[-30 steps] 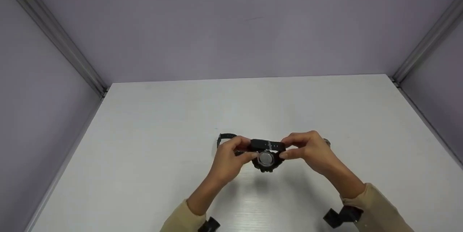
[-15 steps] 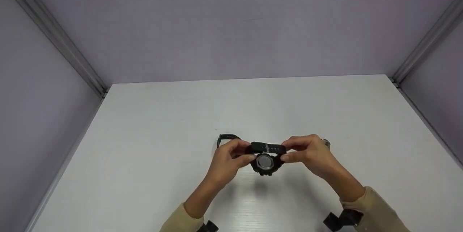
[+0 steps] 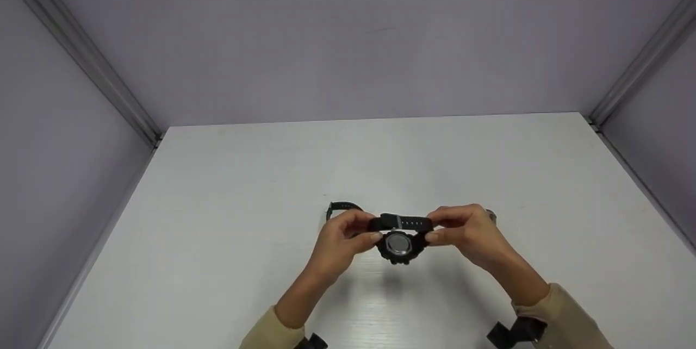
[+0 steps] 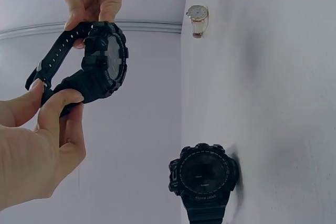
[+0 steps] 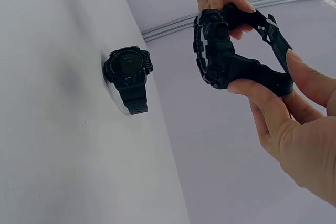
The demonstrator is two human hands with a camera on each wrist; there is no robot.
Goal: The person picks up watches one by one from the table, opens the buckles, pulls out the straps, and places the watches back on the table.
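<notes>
- We see a chunky black digital watch with a round grey face and a buckled rubber strap (image 3: 399, 241) held above the white table top (image 3: 244, 186), near the table's middle and towards its near edge.
- The left hand (image 3: 342, 243) sits at 9 o'clock of the watch case. Its thumb and forefinger pinch the strap where it leaves the case; the left wrist view shows the same pinch on the lower strap run (image 4: 68, 95).
- The right hand (image 3: 467, 235) sits at 3 o'clock of the case. Its fingers and thumb pinch the opposite side of the strap loop, as the right wrist view confirms (image 5: 247, 74).
- Both hands are therefore grasping the watch, one on each side, with the watch between them and clear of the table.
- The strap forms a closed loop at 12 o'clock of the case, with its silver buckle (image 3: 399, 222) on the far run.
- A second black round-faced sports watch (image 4: 203, 174) lies on the table beyond the left hand, at about 10 o'clock of the held watch; in the head view only its strap (image 3: 340, 206) shows.
- A small wristwatch with a white dial and a pale band (image 4: 198, 18) lies on the table behind the right hand, at about 2 o'clock of the held watch.
- Beige sleeves (image 3: 565, 311) cover both forearms.
</notes>
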